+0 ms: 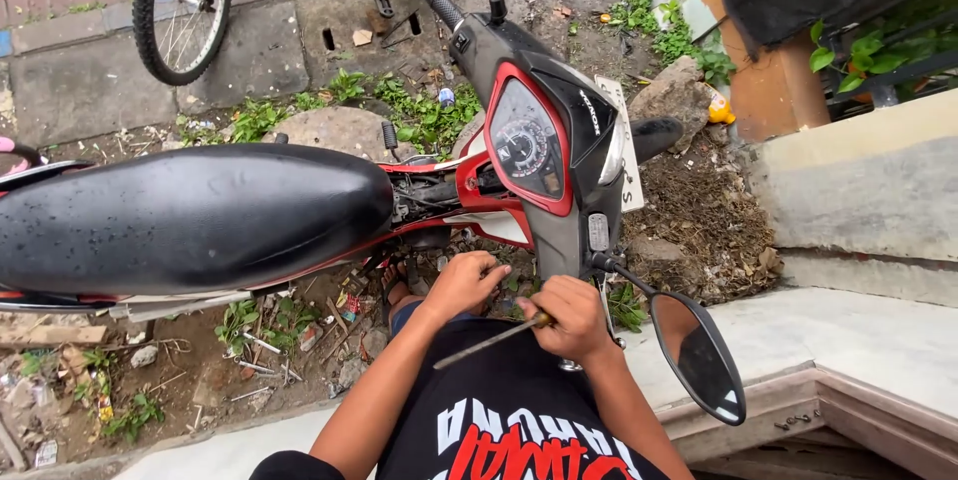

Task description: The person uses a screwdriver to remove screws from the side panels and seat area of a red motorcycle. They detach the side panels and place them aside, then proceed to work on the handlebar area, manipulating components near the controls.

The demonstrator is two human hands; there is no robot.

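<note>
We look down on a red and black motorbike (499, 156) parked on littered ground, its black seat (190, 216) to the left and its mirror (696, 355) to the lower right. Our right hand (571, 317) is closed around the wooden handle of a screwdriver (491, 342), whose metal shaft points back toward our body rather than at the bike (so no screw is engaged at this instant). Our left hand (464, 283) is curled with its fingertips pressed against the lower edge of the front panel (499, 231), just beneath the speedometer (526, 146); what it grips there we cannot tell. We judge the work to be at an early stage: the panels all sit in place, and no loosened part or removed screw is visible. A bicycle wheel (180, 1) stands behind.
</note>
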